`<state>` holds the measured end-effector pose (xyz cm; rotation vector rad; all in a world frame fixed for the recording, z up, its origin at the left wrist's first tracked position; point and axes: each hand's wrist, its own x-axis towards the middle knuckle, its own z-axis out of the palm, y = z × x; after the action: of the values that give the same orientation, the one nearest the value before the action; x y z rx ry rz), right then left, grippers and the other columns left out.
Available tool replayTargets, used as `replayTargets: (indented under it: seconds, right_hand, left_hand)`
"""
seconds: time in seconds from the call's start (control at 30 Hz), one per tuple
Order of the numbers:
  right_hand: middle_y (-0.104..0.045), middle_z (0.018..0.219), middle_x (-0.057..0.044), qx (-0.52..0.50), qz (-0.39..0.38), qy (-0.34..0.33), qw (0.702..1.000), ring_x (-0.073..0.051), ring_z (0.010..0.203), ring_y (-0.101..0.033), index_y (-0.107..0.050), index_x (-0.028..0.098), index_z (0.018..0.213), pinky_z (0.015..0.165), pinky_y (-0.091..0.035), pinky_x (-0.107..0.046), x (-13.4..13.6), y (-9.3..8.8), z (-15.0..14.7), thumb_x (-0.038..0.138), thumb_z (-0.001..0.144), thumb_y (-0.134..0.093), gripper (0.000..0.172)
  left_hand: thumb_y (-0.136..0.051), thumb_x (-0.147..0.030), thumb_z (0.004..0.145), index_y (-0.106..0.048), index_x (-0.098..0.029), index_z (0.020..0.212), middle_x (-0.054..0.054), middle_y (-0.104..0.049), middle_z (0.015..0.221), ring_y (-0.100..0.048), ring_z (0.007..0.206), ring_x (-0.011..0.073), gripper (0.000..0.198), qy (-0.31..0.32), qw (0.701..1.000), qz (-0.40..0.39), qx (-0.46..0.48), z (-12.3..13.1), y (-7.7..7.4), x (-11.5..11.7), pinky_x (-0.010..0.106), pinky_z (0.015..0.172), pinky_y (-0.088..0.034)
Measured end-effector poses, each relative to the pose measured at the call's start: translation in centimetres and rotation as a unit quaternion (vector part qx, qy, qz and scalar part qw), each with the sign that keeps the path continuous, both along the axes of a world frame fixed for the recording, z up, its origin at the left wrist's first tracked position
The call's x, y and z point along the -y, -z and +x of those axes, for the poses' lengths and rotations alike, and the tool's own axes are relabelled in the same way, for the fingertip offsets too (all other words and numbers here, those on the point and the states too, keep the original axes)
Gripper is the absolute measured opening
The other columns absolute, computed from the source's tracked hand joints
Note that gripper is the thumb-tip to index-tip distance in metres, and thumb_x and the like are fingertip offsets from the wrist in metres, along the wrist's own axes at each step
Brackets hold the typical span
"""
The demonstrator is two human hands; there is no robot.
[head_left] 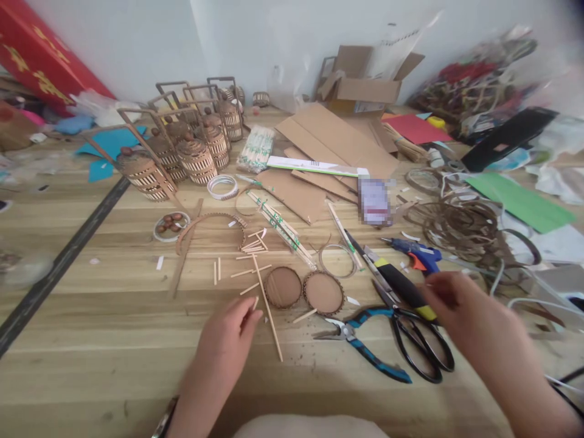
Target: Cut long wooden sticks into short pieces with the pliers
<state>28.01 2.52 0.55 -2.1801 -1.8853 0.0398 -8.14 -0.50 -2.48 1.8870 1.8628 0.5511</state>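
My left hand (230,331) is closed in a pinch, with the pale tip of a short wooden stick (256,300) showing at its fingertips. Just right of it lies a long thin wooden stick (269,307). Two round brown discs with notched rims, a left disc (283,287) and a right disc (323,292), sit side by side beyond that hand. Above the black-and-yellow cutter handle (396,283) hovers my right hand (460,310), its fingers bent and blurred; whether it touches the handle or holds anything is unclear. A blue glue gun (422,252) lies just beyond it.
Pliers (353,334) and black-handled scissors (422,347) lie between my hands. Short sticks (255,243) are scattered near a notched curved strip (210,219). Several small woven baskets (196,158) stand back left; cardboard sheets (333,140) lie behind, coiled brown strips (465,225) at right.
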Motion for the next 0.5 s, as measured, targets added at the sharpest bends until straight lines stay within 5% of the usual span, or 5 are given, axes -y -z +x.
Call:
replayTargets:
  seconds: [0.1,0.17,0.3,0.4,0.5]
  right_hand:
    - [-0.069,0.077,-0.014,0.103,-0.004,-0.018,0.994,-0.03,0.059,-0.064,-0.057,0.03,0.08,0.051,-0.043,-0.041,0.3,0.7,3.7,0.039,0.092,-0.04,0.023]
    - [-0.069,0.091,-0.017,0.118,0.03,-0.075,0.99,-0.031,0.072,-0.066,-0.062,0.027,0.083,0.058,-0.047,-0.042,0.7,1.2,2.2,0.036,0.094,-0.037,0.029]
    - [-0.073,0.08,-0.009,0.038,-0.055,-0.19,0.979,-0.023,0.066,-0.07,-0.067,0.022,0.086,0.055,-0.048,-0.029,1.5,1.3,-8.3,0.026,0.093,-0.048,0.021]
    - [-0.075,0.072,-0.008,0.008,-0.232,-0.256,0.938,-0.025,0.066,-0.073,-0.068,0.019,0.082,0.053,-0.047,-0.027,1.6,0.9,-16.6,0.027,0.088,-0.061,0.012]
    - [-0.076,0.078,-0.015,0.015,-0.276,-0.295,0.915,-0.028,0.074,-0.075,-0.071,0.015,0.085,0.057,-0.05,-0.028,1.3,0.9,-20.7,0.021,0.087,-0.062,0.012]
  left_hand:
    - [-0.058,-0.021,0.086,-0.072,-0.018,0.099,0.01,-0.077,0.096,-0.072,0.083,0.0246,0.02,0.002,1.0,-0.027,-0.009,0.4,0.3,0.2,0.032,0.074,-0.056]
    - [-0.056,-0.021,0.087,-0.072,-0.018,0.099,0.01,-0.077,0.098,-0.072,0.086,0.025,0.02,-0.004,1.0,-0.023,-0.011,0.4,0.3,0.2,0.033,0.075,-0.056]
    - [-0.051,-0.023,0.09,-0.07,-0.017,0.099,0.012,-0.075,0.099,-0.071,0.089,0.0259,0.022,-0.016,1.0,-0.001,-0.007,0.2,0.1,0.4,0.034,0.075,-0.055]
    - [-0.049,-0.025,0.089,-0.069,-0.018,0.098,0.011,-0.075,0.099,-0.07,0.089,0.0254,0.023,-0.026,1.0,0.014,0.005,0.2,0.0,1.0,0.034,0.075,-0.055]
    - [-0.047,-0.027,0.089,-0.069,-0.019,0.098,0.011,-0.074,0.096,-0.07,0.088,0.0258,0.025,-0.043,0.999,0.017,0.022,0.3,0.0,1.8,0.036,0.075,-0.054]
